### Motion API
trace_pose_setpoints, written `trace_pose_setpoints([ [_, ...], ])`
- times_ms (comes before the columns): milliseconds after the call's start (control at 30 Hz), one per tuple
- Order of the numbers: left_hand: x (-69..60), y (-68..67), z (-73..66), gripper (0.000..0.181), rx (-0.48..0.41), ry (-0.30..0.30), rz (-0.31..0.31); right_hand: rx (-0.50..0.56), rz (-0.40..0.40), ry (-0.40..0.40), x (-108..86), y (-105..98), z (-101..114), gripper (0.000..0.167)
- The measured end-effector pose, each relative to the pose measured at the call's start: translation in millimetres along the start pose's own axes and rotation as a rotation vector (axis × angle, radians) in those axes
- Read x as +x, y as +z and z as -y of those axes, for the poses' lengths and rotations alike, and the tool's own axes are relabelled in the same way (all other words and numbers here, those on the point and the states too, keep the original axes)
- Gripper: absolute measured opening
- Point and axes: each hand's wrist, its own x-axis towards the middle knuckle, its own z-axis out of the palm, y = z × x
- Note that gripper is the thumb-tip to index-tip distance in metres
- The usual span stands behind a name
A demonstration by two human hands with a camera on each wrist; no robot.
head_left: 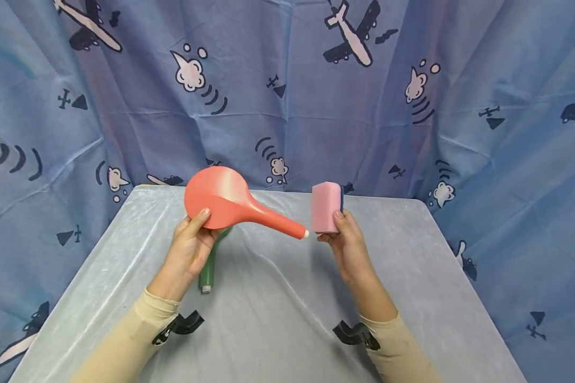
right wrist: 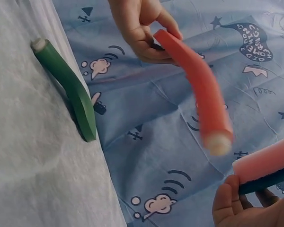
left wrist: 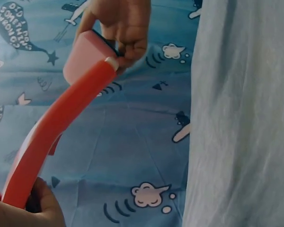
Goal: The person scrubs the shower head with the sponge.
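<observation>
My left hand [head_left: 188, 252] pinches the lower rim of a red paddle-shaped thing [head_left: 220, 194], thumb on its round, flat face. Its handle slants right and down to a white tip; side-on in the right wrist view, the red piece [right wrist: 206, 90] looks bent. A pink sponge [head_left: 325, 208] with a dark blue scouring side is gripped upright by my right hand [head_left: 347, 242], just right of that tip. In the head view the two things look apart. Beneath the left hand, a similar green piece [right wrist: 66, 80] lies on the table, its head mostly hidden in the head view.
A pale grey cloth covers the table [head_left: 268, 319]. Behind and around it hangs a blue curtain [head_left: 287, 80] printed with planes and clouds. Black straps [head_left: 356, 335] sit on both wrists over beige sleeves.
</observation>
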Motion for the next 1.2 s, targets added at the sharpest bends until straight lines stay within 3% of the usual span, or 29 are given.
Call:
trace_pose_setpoints([
  [300, 11.7, 2.5, 3.2, 0.014, 0.185, -0.12, -0.036, -0.027, -0.041, -0.007, -5.9, -9.3, 2.1, 0.029],
  [633, 27.3, 1.1, 8.9, 0.009, 0.37, -0.202, -0.054, -0.09, -0.047, -0.011, -5.0, -11.9, 0.6, 0.031],
  [1200, 70.2, 7.0, 30.9, 0.011, 0.463, -0.262, -0.035, -0.354, -0.154, -0.089, 12.8, -19.1, -8.1, 0.053],
])
